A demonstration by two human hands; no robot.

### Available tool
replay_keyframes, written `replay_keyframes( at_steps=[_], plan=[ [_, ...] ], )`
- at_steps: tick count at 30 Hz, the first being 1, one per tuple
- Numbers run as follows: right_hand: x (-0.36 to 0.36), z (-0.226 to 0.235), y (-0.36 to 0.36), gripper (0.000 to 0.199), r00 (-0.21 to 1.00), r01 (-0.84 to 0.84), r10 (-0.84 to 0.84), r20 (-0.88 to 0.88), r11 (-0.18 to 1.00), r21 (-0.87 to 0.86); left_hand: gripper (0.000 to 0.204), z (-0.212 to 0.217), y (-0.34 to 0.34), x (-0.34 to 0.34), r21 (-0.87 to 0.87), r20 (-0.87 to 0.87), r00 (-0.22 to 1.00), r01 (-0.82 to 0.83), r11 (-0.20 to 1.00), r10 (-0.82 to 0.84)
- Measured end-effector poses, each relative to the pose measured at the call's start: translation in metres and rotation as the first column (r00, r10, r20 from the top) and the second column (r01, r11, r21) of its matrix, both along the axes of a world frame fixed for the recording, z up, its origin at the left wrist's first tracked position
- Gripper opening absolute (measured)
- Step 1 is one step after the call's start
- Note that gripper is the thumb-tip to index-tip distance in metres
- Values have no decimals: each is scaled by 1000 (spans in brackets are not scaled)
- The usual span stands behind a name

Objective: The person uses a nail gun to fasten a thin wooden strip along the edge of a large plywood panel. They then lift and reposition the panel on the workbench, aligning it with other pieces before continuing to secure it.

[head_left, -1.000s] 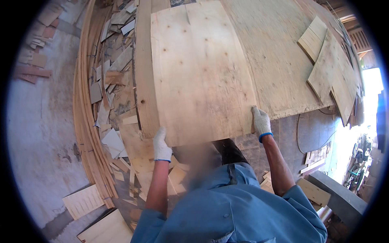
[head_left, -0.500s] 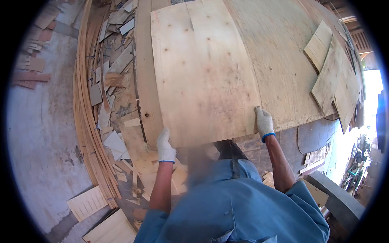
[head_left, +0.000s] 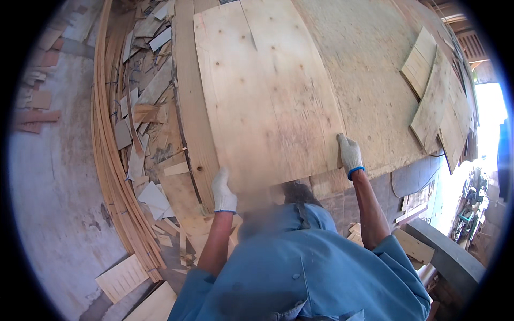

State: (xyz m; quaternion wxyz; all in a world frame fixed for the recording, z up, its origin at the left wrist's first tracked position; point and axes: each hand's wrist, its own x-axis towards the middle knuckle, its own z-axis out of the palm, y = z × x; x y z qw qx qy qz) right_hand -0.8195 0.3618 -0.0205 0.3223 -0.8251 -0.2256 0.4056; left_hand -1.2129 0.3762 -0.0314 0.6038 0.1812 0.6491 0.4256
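Note:
A large pale plywood sheet (head_left: 267, 101), dotted with small knots and split at its far edge, lies over a wooden worktable (head_left: 369, 85). My left hand (head_left: 223, 191), in a white knitted glove with a blue cuff, grips the sheet's near left corner. At the near right corner my right hand (head_left: 349, 151), gloved the same way, is closed on the sheet's edge. Both thumbs lie along the sides, while the fingers under the sheet are hidden. The sheet's near edge reaches close to my blue shirt, and a blurred patch covers part of it.
Offcuts (head_left: 152, 115) litter the left side, beside a bundle of long thin wooden strips (head_left: 110, 160). Several plywood pieces (head_left: 436, 101) are stacked at the table's right. A grey beam (head_left: 447, 254) stands at lower right, near a dark cable (head_left: 396, 187).
The view has shifted slightly. My hands keep their hold on the sheet's two near corners, and the sheet has hardly moved against the table.

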Motion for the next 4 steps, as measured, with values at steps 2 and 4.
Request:
replay_keyframes(
  at_steps=[2, 4],
  plan=[
    [-2, 4, 10, 46, 999, 12, -13, -36, 1000, -21, 54, 4, 9, 1, -23, 56, 998, -5, 1000, 7],
    [-1, 3, 17, 48, 999, 4, -5, -38, 1000, -30, 56, -10, 15, -8, -19, 65, 998, 12, 1000, -11]
  ],
)
